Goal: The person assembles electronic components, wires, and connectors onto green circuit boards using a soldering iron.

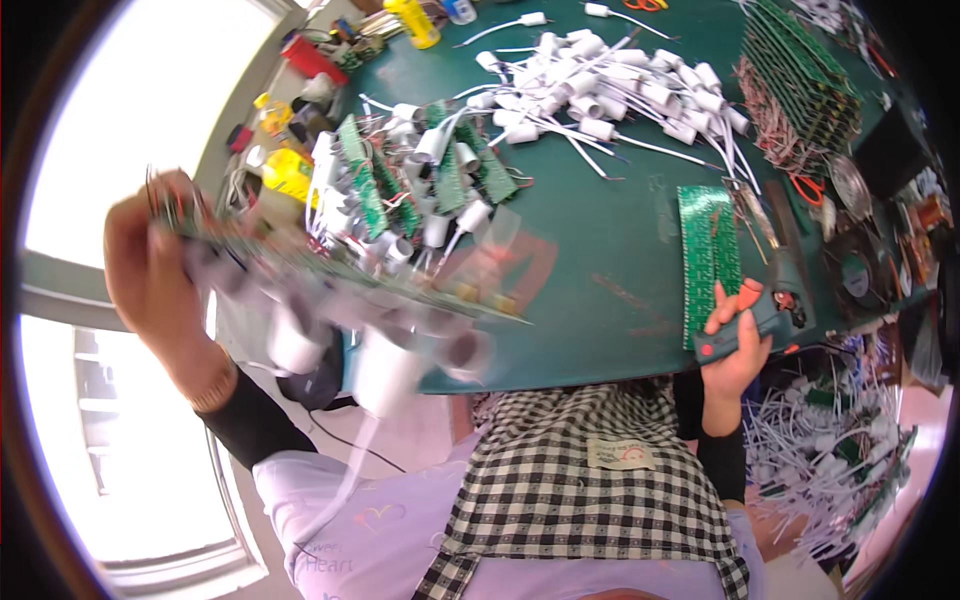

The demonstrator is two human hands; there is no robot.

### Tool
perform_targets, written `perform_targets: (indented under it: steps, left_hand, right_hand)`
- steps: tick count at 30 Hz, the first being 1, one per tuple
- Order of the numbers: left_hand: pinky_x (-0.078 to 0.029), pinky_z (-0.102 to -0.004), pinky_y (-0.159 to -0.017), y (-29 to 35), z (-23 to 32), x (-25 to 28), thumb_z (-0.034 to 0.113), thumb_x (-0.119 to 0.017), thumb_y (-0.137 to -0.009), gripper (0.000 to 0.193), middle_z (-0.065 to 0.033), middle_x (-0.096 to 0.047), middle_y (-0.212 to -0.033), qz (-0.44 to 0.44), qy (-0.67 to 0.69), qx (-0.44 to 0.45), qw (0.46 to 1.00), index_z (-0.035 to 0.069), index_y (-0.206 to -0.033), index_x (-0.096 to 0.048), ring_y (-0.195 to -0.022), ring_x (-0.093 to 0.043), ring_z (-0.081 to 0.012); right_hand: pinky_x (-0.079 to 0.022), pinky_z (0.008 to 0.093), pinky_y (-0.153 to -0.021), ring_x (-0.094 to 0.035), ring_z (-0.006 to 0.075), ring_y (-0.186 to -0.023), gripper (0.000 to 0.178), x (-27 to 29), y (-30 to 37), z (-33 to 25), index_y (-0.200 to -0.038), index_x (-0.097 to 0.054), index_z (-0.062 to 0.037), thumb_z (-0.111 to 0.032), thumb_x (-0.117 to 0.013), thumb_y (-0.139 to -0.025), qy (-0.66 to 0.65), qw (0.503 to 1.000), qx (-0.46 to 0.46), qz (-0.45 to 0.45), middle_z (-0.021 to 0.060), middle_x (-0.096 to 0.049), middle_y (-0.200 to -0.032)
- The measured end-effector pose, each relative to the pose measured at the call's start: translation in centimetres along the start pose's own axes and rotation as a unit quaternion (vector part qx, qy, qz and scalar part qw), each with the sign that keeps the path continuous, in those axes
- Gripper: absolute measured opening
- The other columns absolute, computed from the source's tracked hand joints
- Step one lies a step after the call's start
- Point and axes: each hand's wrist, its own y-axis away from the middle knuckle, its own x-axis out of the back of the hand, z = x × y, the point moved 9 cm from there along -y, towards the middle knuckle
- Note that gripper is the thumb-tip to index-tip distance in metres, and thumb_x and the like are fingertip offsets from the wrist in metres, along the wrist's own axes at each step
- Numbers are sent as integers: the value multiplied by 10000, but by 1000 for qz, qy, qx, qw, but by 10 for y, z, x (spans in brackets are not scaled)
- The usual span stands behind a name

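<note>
Raised at the left, my left hand (150,265) grips one end of a long green circuit board (340,275), which is smeared by motion. White lamp sockets (388,370) hang from its underside, one trailing a white cable. Low at the right, my right hand (738,365) is wrapped round a dark teal soldering gun (775,315) with an orange trigger. The gun's metal tip end points away from me. Beside it, partly under my fingers, a flat green circuit board panel (700,250) lies on the green table.
A heap of white lamp sockets with cables (600,90) covers the far middle. Boards with sockets (375,185) stand at the left. Stacked green boards (800,80), orange-handled scissors (808,190) and a black fan (858,275) are at the right. Below them sits another pile of wired sockets (830,450).
</note>
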Motion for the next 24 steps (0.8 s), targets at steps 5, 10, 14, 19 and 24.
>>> perform_targets:
  steps: [5,10,14,19,24]
  left_hand:
    - [-440,-214,-742,-89,-102,4,113,-520,-933,165,-21,-634,-880,-90,-141,60,984,-2,-974,-631,-794,-542,-78]
    - [-488,-294,-708,-68,-274,-47,209,-618,-861,265,-76,-643,-921,-336,-398,73,851,0,-1024,-607,-796,-604,-165]
    - [-497,-346,-785,-87,-228,-65,250,-636,-824,356,-154,-652,-1012,-251,-292,111,916,0,-1075,-600,-910,-640,-253]
    - [-486,-353,-834,-74,-112,-138,267,-663,-830,402,-129,-625,-1072,-387,-316,32,865,25,-1139,-576,-994,-604,-247]
    - [-481,-381,-850,-68,-129,-278,420,-646,-823,481,-137,-607,-1110,-497,-361,-80,785,68,-1145,-587,-1035,-584,-277]
  right_hand:
    - [-333,466,-1045,-523,156,-614,375,5,-9,-10,-1235,-405,28,-145,-455,-905,-37,999,3,-12,79,-504,-781]
    - [-333,471,-1043,-496,138,-589,374,11,-10,-24,-1229,-414,31,-148,-453,-904,-12,999,44,8,67,-488,-761]
    - [-310,469,-1057,-492,137,-581,360,40,-15,-22,-1216,-429,28,-153,-461,-907,6,998,58,15,64,-490,-762]
    - [-306,440,-1056,-506,146,-584,328,43,-37,-10,-1196,-454,21,-149,-474,-916,-14,999,-38,33,61,-502,-755]
    - [-408,385,-939,-510,156,-549,297,19,-41,3,-1171,-477,12,-131,-485,-911,18,998,-52,18,65,-522,-716]
